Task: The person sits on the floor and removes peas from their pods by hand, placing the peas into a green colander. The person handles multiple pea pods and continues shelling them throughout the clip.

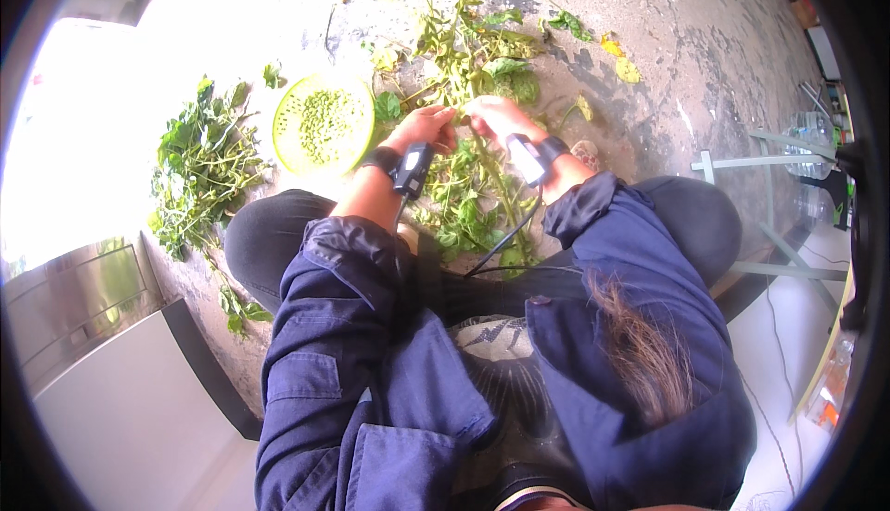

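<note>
Both hands meet over a leafy bean plant [504,187], whose stalk runs between my knees. My left hand [427,128] has its fingertips pinched on a small green pod [459,114], partly hidden by the fingers. Against the pod's other side, my right hand [497,118] is curled with thumb and fingers together. Just left of the hands stands a yellow-green plastic colander [281,132] with shelled green beans [323,121] in it. More pods and leaves [452,59] lie beyond my fingers.
A heap of leafy bean stalks [205,163] lies at the left, beside my knee. Yellow leaves [626,69] are scattered on the worn concrete floor [667,31]. At right are a pale metal frame [765,162] and clear plastic bottles [810,142]. Strong glare washes out the upper left.
</note>
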